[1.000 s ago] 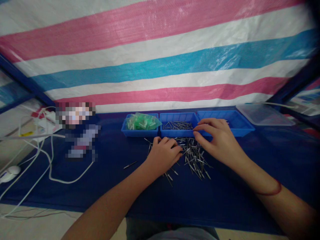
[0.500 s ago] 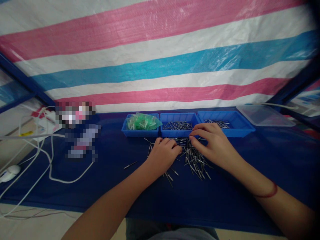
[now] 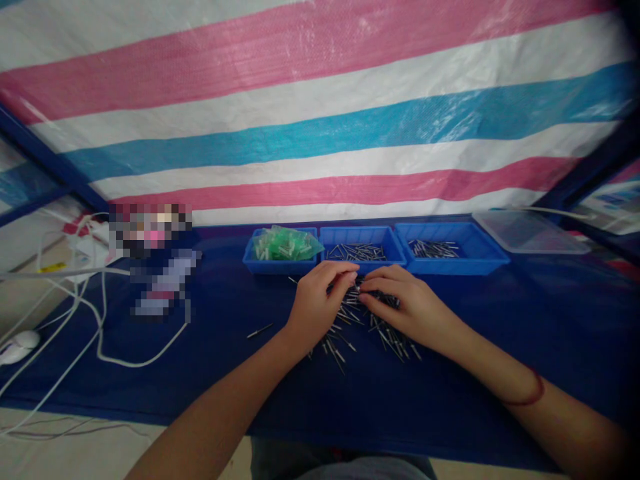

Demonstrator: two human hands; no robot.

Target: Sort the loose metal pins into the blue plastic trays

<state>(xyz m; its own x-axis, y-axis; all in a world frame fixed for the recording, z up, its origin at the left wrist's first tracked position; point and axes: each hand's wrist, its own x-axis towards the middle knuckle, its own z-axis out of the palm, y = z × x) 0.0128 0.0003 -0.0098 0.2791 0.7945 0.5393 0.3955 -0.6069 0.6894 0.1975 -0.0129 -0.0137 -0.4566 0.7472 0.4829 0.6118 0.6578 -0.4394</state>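
My left hand (image 3: pixel 317 300) is over the loose pile, thumb and index finger pinched together, with a small shiny bit, apparently a rivet, at the tips. Facing it, my right hand (image 3: pixel 407 303) has its fingers curled and its tips close to the left fingertips; what it holds, if anything, is too small to make out. Beneath both hands lie many thin metal blind rivets (image 3: pixel 393 337), partly hidden by the fingers. Behind them, the middle blue bin (image 3: pixel 363 233) and the right blue bin (image 3: pixel 475 250) contain more rivets.
The left blue bin (image 3: pixel 254 265) holds a green-and-clear plastic bag (image 3: pixel 287 243). A clear lid (image 3: pixel 530 233) lies at the back right. White cables (image 3: pixel 103 320) and a mouse (image 3: pixel 20 347) are on the left. One stray rivet (image 3: pixel 260 331) lies left of my hands.
My right hand has moved left from the right bin's front edge toward my left hand. The left hand has turned and risen slightly, its fingertips now meeting near the right ones.
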